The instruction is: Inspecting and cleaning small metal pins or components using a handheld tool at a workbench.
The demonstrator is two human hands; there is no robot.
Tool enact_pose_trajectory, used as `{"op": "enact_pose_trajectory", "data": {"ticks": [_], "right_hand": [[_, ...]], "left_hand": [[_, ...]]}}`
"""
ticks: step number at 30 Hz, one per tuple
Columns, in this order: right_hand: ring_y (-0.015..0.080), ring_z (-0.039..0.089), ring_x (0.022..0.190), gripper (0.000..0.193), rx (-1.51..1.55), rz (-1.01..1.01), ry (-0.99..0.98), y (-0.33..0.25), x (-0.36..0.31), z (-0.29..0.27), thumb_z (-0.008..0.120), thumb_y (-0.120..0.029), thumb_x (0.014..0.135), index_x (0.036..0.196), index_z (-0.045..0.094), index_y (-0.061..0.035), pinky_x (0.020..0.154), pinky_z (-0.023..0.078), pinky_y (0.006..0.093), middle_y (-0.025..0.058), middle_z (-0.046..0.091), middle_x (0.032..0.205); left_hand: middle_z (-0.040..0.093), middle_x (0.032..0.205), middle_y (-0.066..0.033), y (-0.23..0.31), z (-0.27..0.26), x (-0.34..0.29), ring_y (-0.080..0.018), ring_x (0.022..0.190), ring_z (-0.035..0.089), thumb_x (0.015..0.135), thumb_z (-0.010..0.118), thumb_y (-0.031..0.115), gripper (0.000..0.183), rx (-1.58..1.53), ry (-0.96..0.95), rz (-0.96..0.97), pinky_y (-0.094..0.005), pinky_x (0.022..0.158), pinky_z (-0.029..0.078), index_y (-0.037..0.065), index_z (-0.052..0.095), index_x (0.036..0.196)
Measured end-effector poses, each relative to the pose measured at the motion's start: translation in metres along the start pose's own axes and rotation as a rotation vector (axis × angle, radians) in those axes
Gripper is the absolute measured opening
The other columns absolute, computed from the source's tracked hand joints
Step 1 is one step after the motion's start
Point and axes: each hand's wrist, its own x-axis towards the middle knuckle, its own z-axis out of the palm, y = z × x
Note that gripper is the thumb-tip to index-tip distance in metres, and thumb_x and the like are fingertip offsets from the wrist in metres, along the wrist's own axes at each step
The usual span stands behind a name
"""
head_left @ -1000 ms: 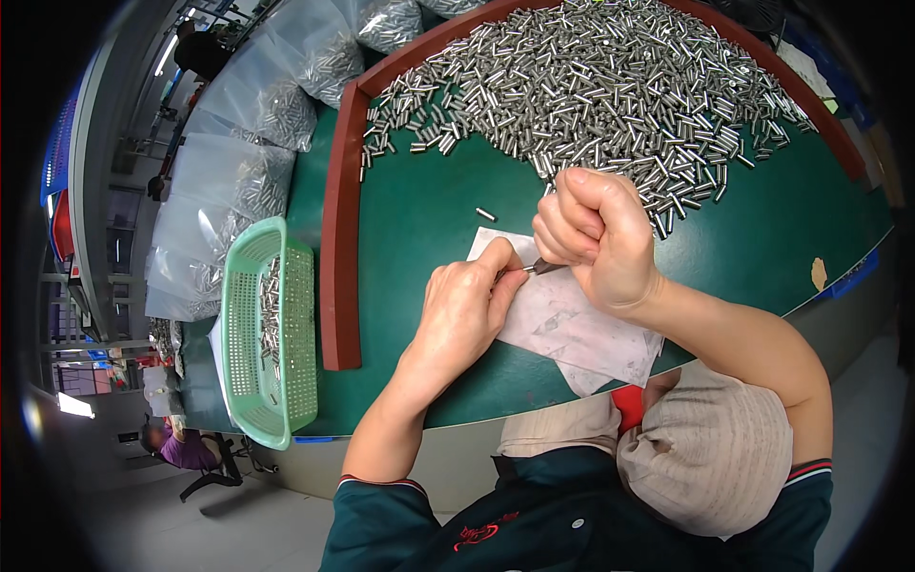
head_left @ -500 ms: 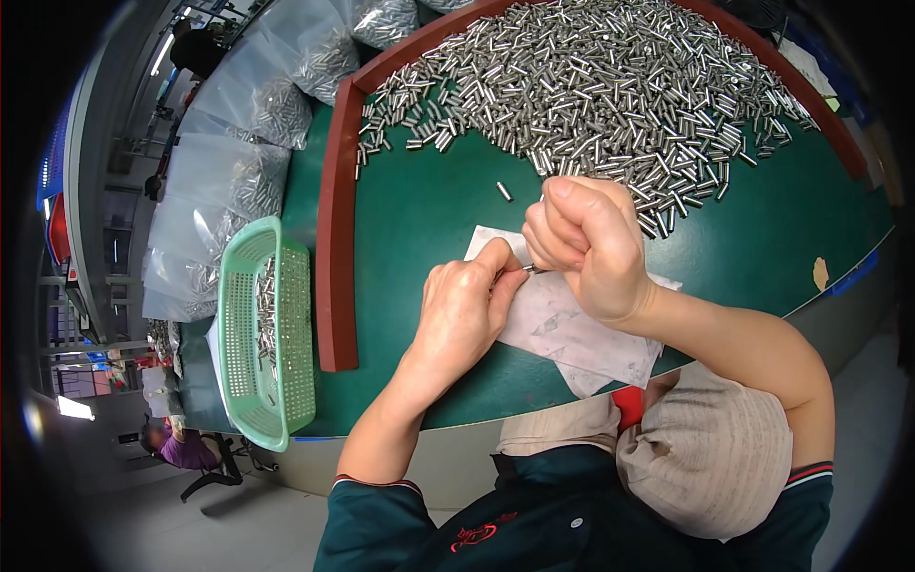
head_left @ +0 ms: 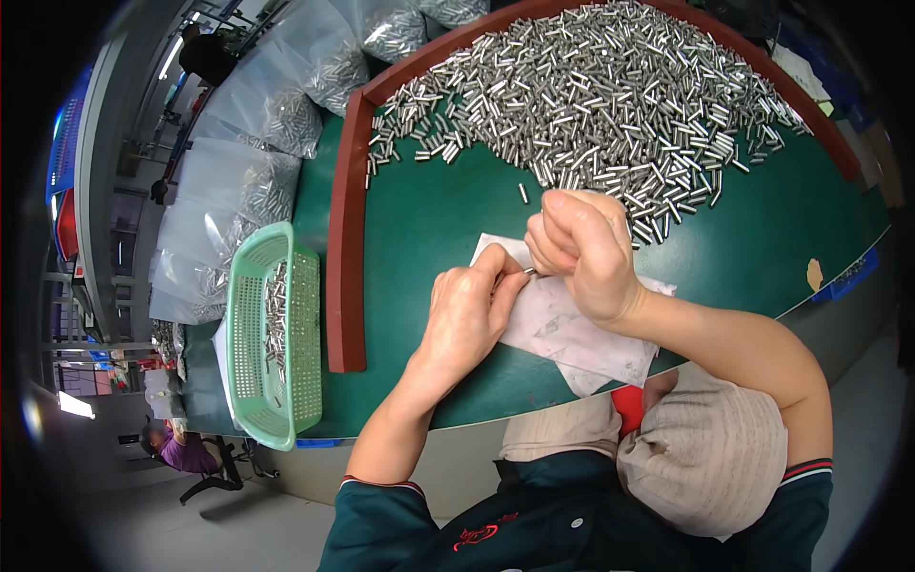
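A dark green tabletop point(head_left: 419, 210) is filling the centre of the frame, its near edge curving across below the middle. A red rail point(head_left: 347, 248) is standing on it, running down the left of centre and arching across the top. Inside that, small metal pins point(head_left: 610, 95) are lying heaped at upper centre, and a single pin point(head_left: 522, 194) is resting apart, just below the heap. Pale, smudged sheets point(head_left: 581, 334) (paper or cloth, hard to tell) are overlapping at centre. A light green basket point(head_left: 307, 353) is sitting at lower left; clear bags point(head_left: 205, 181) are lining the upper left.
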Motion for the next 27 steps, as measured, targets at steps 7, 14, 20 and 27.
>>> {"op": "enact_pose_trajectory", "data": {"ticks": [7, 14, 20, 27], "right_hand": [[0.0083, 0.018, 0.038, 0.039, 0.105, 0.074, -0.007, 0.000, 0.000, -0.003, 0.035, -0.021, 0.086, 0.050, 0.025, -0.0114, 0.039, 0.017, 0.0245, -0.0013, 0.025, 0.040], [0.0071, 0.021, 0.038, 0.038, 0.160, 0.092, -0.022, -0.003, 0.003, -0.005, 0.036, -0.017, 0.086, 0.050, 0.026, -0.0106, 0.038, 0.019, 0.0233, -0.0014, 0.028, 0.042], [0.0080, 0.020, 0.036, 0.040, 0.153, 0.110, 0.016, -0.004, 0.005, -0.005, 0.036, -0.019, 0.086, 0.048, 0.025, -0.0112, 0.037, 0.018, 0.0241, -0.0007, 0.026, 0.039], [0.0081, 0.019, 0.036, 0.041, 0.146, 0.111, 0.020, -0.004, 0.005, -0.005, 0.035, -0.020, 0.086, 0.048, 0.024, -0.0118, 0.037, 0.018, 0.0243, -0.0004, 0.027, 0.038]], "left_hand": [[0.049, 0.079, -0.0042, -0.031, -0.021, 0.003, -0.0009, 0.046, 0.027, 0.088, 0.047, 0.013, 0.009, -1.730, -0.271, -0.403, -0.0150, 0.042, 0.023, 0.004, 0.051, 0.089], [0.053, 0.076, -0.0044, -0.027, -0.021, 0.005, -0.0013, 0.044, 0.028, 0.087, 0.049, 0.012, 0.012, -1.693, -0.223, -0.436, -0.0155, 0.042, 0.024, 0.003, 0.050, 0.095], [0.055, 0.077, -0.0059, -0.027, -0.019, 0.004, -0.0019, 0.043, 0.028, 0.088, 0.047, 0.014, 0.017, -1.662, -0.226, -0.443, -0.0162, 0.041, 0.025, 0.002, 0.050, 0.100], [0.057, 0.080, -0.0085, -0.030, -0.020, 0.003, -0.0027, 0.041, 0.028, 0.089, 0.042, 0.014, 0.023, -1.679, -0.244, -0.451, -0.0166, 0.040, 0.025, 0.000, 0.048, 0.107]]}}
